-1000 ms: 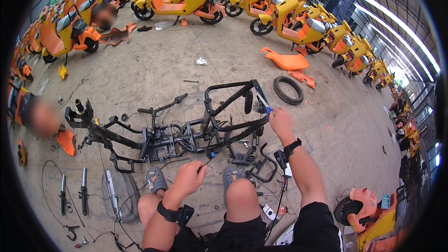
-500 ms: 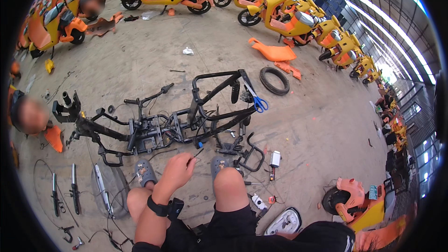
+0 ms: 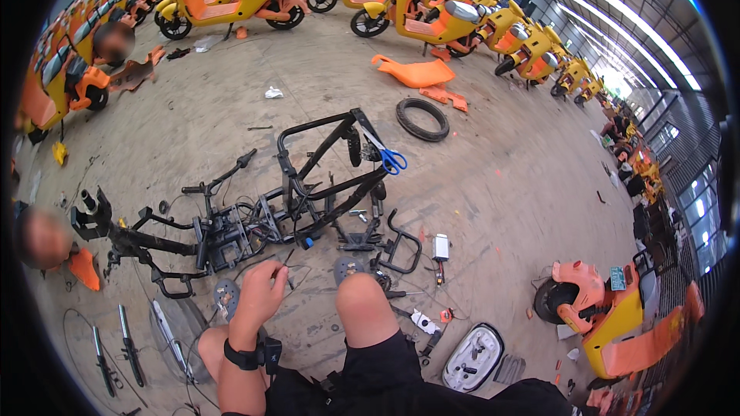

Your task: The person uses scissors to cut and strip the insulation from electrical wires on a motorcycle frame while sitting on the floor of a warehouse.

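My left hand [image 3: 264, 289], a band around its wrist, is raised in front of my knees with the fingers closed. Between thumb and fingertips it pinches a thin black wire-like piece [image 3: 290, 256]; its exact kind is too small to tell. Just beyond lies a stripped black scooter frame [image 3: 166, 244] with cables in its middle. Blue-handled scissors [image 3: 395, 161] rest at the frame's rear tubes. My right hand is out of view; only a dark sleeve shows at the lower right.
A tyre [image 3: 404, 120] and an orange panel [image 3: 416, 72] lie behind the frame. Near my right knee are a silver box [image 3: 441, 246] and an oval white-lined shell [image 3: 455, 362]. Fork tubes [image 3: 129, 345] lie left. A tipped yellow-orange scooter [image 3: 605, 343] sits right; scooter rows [image 3: 254, 0] stand behind.
My view has swung right, so the frame, tyre and scooters sit further left in it. My left hand stays closed on the thin piece, a little lower and nearer.
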The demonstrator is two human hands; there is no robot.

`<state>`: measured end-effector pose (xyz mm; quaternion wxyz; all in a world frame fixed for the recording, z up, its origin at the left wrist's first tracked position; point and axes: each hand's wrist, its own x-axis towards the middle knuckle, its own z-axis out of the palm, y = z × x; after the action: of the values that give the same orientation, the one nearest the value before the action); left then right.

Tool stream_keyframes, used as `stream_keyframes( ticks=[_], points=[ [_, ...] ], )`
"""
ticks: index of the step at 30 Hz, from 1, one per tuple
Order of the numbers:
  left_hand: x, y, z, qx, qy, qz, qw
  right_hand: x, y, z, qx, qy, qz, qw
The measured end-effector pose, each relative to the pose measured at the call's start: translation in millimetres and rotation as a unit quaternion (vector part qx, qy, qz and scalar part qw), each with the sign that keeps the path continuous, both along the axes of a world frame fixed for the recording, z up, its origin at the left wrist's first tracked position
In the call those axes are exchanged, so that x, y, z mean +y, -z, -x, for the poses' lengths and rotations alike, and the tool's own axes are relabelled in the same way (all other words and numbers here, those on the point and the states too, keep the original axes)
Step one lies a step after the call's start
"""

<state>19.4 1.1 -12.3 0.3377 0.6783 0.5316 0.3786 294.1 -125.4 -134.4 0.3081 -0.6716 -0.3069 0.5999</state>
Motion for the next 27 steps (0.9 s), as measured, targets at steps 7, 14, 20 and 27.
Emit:
stream_keyframes(
  ticks=[7, 14, 20, 27],
  points=[
    [-6.0, -7.5, -4.8, 0.017, 0.015, -0.006, 1.0, -2.3, -0.2, 1.0, 0.012, 0.023, 0.006, 1.0],
    [-7.2, -3.2, 0.0, 0.015, 0.016, -0.013, 1.0, 1.8, 1.5, 6.1, 0.027, 0.025, 0.004, 0.999],
    [-5.9, -2.9, 3.4, 0.003, 0.01, -0.01, 1.0, 4.8, -1.9, 5.9, 0.033, 0.033, 0.003, 0.999],
    [-6.4, -3.1, 5.9, -0.013, 0.001, -0.012, 1.0, 5.0, 0.3, 12.7, 0.047, 0.036, 0.006, 0.998]
  ],
)
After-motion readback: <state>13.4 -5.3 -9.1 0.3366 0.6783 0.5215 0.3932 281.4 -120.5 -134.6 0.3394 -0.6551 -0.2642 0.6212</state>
